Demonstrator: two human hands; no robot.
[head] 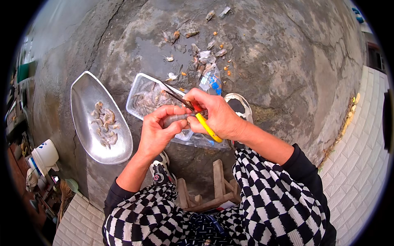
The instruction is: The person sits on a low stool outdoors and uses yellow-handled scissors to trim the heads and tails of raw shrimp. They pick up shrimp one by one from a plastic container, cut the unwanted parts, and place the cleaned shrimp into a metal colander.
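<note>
My left hand (163,129) grips a raw grey shrimp (176,119) between thumb and fingers. A pair of scissors (209,127) with yellow and red handle parts lies in my right hand (217,115), whose fingertips also meet one end of the shrimp. The dark blades point up and to the left, above the shrimp. Beneath my hands is a clear plastic tub (135,89) of raw shrimp (149,97), partly hidden by them. To the left, a silver mesh basket (89,150) holds several trimmed shrimp (107,118).
Shrimp heads and shell scraps (204,58) litter the wet concrete floor (261,61) ahead. A clear plastic bag (212,81) with blue print lies by the tub. A wooden stool (218,178) stands between my legs. A white bucket (46,155) is at far left, near a broom (65,192).
</note>
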